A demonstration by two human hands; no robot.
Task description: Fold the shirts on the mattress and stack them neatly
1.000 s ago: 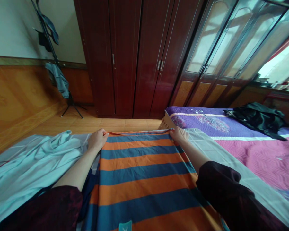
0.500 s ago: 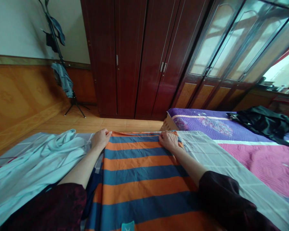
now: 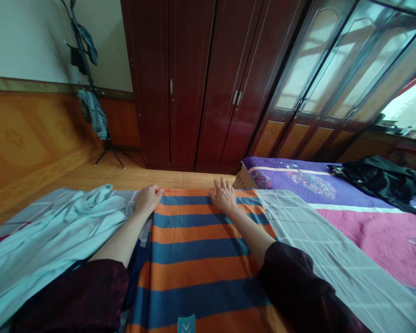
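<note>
Orange-and-blue striped cloth [image 3: 201, 249] runs lengthwise near to far; left hand [image 3: 148, 199] pinches its far left corner; right hand [image 3: 224, 198], spread, holding nothing, at the far edge.

Readable words or numbers: none. One mark only: small teal patch [image 3: 186, 324] on striped cloth [image 3: 201, 252], at cloth's near end, left of its middle, upper edge overlapping blue stripe, rest over orange one. Patch bears pale V-like sign, arms spreading toward cloth's far end, inside thin lighter border. Lower part cut off by picture's edge; whether V, X or other emblem, cannot tell.
</note>
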